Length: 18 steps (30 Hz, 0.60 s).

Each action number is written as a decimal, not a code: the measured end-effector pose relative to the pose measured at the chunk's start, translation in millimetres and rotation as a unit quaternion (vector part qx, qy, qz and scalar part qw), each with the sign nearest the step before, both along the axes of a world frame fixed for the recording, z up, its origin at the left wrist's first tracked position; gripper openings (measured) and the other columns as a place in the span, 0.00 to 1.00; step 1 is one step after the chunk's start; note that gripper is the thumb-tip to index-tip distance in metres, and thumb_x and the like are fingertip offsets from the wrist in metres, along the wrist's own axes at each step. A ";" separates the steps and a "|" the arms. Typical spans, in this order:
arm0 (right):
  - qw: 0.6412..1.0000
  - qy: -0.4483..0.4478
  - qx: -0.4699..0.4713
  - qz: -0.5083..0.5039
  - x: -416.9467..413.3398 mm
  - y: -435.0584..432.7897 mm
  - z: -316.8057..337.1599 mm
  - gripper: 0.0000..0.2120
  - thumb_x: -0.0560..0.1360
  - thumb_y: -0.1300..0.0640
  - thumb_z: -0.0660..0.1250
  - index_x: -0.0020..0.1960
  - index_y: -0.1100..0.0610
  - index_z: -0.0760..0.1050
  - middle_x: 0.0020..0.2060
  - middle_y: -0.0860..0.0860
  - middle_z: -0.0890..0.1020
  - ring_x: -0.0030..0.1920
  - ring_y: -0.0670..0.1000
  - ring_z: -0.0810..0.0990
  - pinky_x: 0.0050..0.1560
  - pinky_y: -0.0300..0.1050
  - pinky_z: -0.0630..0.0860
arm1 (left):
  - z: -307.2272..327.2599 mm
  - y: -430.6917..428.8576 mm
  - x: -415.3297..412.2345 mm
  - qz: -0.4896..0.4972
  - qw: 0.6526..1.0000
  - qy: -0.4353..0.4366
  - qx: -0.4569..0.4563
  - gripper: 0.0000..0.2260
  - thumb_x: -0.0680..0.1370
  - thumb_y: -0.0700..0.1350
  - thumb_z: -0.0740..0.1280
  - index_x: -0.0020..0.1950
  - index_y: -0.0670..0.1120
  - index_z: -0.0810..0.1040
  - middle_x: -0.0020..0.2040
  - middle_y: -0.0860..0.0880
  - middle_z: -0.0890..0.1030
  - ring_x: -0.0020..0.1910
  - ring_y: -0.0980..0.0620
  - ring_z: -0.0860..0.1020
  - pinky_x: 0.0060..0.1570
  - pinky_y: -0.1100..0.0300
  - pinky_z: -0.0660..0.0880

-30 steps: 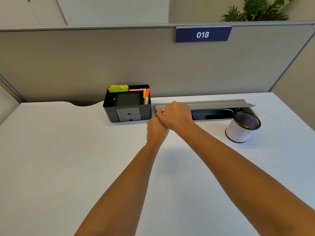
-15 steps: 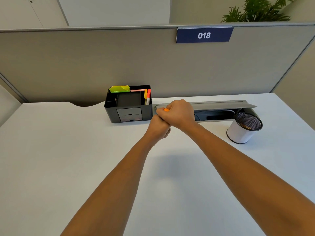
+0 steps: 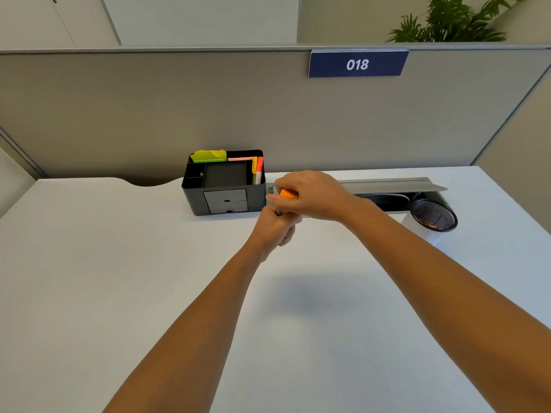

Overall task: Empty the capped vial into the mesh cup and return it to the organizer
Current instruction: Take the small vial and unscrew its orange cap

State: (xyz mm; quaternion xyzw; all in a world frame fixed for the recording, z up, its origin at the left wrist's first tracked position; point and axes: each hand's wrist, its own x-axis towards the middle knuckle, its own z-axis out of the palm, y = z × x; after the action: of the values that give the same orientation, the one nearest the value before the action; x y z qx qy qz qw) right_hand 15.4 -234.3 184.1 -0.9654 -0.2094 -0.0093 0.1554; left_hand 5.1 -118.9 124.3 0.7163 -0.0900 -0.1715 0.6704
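Observation:
My left hand (image 3: 275, 229) is closed around the vial, whose body is hidden inside the fist, above the white desk. My right hand (image 3: 313, 195) sits on top of it, fingers wrapped over the vial's orange cap (image 3: 287, 193), of which only a small part shows. The black organizer (image 3: 223, 186) stands just left of my hands against the partition, holding sticky notes and markers. The mesh cup (image 3: 433, 217), black mesh with a white lower wall, stands to the right, with something small and brownish inside.
A grey cable tray with an open lid (image 3: 393, 186) runs along the desk's back edge between the organizer and the cup. A grey partition with a blue "018" sign (image 3: 357, 64) closes off the far side. The white desk (image 3: 119, 278) stretches wide in front.
Both hands have stayed together just right of the organizer. The right hand has shifted on the cap, so more of the orange shows than a second ago.

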 end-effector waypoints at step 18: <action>0.828 0.243 0.485 -0.142 -0.4 -25.6 -4.9 0.15 0.79 0.56 0.58 0.62 0.60 0.74 0.58 0.57 0.78 0.53 0.51 0.80 0.48 0.35 0.79 | -1.1 1.0 6.6 0.065 0.996 -0.063 0.002 0.09 0.76 0.48 0.66 0.36 0.51 0.73 0.28 0.50 0.70 0.28 0.53 0.65 0.31 0.63 0.66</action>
State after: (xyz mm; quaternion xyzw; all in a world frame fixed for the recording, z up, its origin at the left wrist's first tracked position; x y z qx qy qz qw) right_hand 15.0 -259.9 179.2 -0.7558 0.0062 0.1032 0.6466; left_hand 11.7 -117.9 123.2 0.7314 -0.0850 -0.0824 0.6716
